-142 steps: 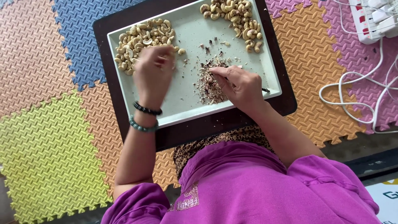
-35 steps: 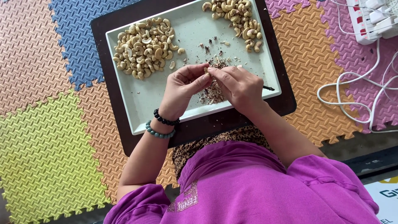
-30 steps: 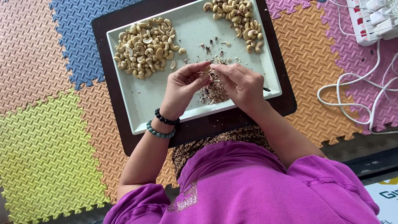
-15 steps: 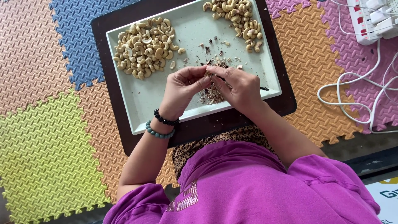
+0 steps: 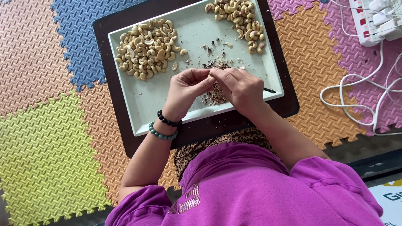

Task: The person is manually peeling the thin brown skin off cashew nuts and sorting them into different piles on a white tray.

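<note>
- Cashew nut (image 5: 210, 76) sits pinched between both hands' fingertips, just above the pale rectangular tray (image 5: 146, 104).
- Tray holds two cashew heaps: one large pile (image 5: 146, 48) at its left, another (image 5: 238, 19) at the far right corner, plus one patch of dark skin scraps (image 5: 215, 94).
- Left hand (image 5: 188, 90) and right hand (image 5: 240, 88) are curled, touching over the scraps.
- Two bead bracelets (image 5: 165, 127) circle the left wrist.

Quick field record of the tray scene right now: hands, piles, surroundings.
left hand: over the pale tray, fingertips meeting the right hand's, pinching a small nut
right hand: on the same nut, thin dark tool sticking out behind it
left pile: pale cashews
top right pile: cashews
under hands: dark skin scraps
tray rests on: dark board
floor: coloured foam mats
far right: white power strip, cables
</note>
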